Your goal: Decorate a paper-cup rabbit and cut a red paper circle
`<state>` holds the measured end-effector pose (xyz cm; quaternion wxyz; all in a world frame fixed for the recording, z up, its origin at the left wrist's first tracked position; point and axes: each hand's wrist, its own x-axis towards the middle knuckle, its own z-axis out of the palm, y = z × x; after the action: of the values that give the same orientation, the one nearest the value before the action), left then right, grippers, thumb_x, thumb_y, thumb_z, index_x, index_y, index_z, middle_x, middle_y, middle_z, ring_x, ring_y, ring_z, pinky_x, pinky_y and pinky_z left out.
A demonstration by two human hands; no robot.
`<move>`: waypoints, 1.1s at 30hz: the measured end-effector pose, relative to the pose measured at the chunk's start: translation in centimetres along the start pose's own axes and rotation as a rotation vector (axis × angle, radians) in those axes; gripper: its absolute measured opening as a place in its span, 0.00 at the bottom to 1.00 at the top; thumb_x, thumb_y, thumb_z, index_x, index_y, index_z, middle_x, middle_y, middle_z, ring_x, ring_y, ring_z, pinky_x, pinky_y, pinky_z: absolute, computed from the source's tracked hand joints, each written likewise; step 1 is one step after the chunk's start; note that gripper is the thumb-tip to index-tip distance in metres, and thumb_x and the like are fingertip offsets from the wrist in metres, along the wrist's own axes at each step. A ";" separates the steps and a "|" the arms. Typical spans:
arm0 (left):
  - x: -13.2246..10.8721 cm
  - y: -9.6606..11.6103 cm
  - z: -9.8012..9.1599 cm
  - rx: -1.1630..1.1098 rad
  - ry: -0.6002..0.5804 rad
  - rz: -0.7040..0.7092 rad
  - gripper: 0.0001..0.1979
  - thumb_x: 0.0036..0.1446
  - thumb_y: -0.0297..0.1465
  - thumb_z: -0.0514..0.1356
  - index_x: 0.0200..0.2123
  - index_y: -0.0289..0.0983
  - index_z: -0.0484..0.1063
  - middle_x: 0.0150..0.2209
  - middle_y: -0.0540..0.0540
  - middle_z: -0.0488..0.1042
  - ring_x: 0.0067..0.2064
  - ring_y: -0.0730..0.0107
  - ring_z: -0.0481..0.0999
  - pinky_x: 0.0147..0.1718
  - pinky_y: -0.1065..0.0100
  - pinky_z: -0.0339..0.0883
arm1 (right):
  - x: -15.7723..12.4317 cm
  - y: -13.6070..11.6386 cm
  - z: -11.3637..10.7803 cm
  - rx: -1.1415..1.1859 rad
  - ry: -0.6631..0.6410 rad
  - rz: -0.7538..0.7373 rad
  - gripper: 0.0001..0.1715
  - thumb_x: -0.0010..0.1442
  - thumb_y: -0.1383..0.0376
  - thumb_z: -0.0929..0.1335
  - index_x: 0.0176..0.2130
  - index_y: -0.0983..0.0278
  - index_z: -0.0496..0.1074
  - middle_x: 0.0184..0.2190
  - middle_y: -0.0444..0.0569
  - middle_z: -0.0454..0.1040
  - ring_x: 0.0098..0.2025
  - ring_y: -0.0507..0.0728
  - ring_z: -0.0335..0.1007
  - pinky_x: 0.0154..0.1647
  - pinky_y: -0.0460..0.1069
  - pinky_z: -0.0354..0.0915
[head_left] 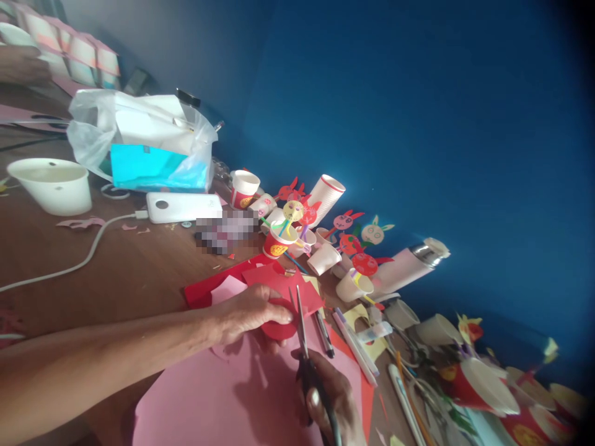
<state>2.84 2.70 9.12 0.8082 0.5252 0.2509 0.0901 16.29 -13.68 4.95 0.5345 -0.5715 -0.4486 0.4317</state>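
Note:
My left hand (251, 316) pinches a rounded piece of red paper (280, 329) between thumb and fingers. Black-handled scissors (303, 331) are gripped in my right hand (328, 393), their blades pointing up and slightly parted at the paper's right edge. Whether the blades touch the paper I cannot tell. Beneath both hands lies a large pink sheet (195, 402). Behind my left hand are a red sheet with an angular edge (302, 291) and a smaller light pink scrap (227, 288).
Paper cups with paper rabbit faces (281, 238) line the blue wall. A thermos (404, 266), pens (356, 347) and more cups (483, 387) stand or lie to the right. On the left are a white power bank (185, 207), a plastic bag (93, 124) and another person's hand (23, 65).

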 end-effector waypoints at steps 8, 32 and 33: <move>-0.1 0.5 0.3 -0.006 0.028 -0.024 0.06 0.43 0.31 0.59 0.22 0.33 0.71 0.15 0.47 0.71 0.15 0.72 0.68 0.15 0.73 0.61 | 0.0 0.4 0.0 0.020 -0.009 0.006 0.31 0.49 0.46 0.69 0.45 0.64 0.68 0.13 0.39 0.63 0.13 0.47 0.54 0.16 0.42 0.53; -0.1 0.5 0.2 -0.001 0.021 -0.031 0.06 0.43 0.31 0.59 0.23 0.33 0.72 0.14 0.49 0.71 0.14 0.72 0.68 0.13 0.74 0.59 | -0.1 0.2 0.1 -0.017 -0.010 0.026 0.34 0.49 0.43 0.68 0.45 0.66 0.69 0.12 0.39 0.62 0.12 0.46 0.51 0.12 0.42 0.50; -0.1 0.4 0.2 0.000 0.020 -0.030 0.07 0.43 0.31 0.59 0.24 0.33 0.72 0.14 0.49 0.70 0.14 0.72 0.68 0.14 0.73 0.60 | -0.1 0.2 0.0 -0.024 -0.008 0.025 0.34 0.49 0.43 0.68 0.45 0.66 0.69 0.12 0.39 0.62 0.12 0.46 0.50 0.12 0.42 0.49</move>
<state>2.95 2.71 9.59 0.8067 0.5206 0.2669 0.0832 16.24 -13.77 4.79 0.5204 -0.5816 -0.4488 0.4353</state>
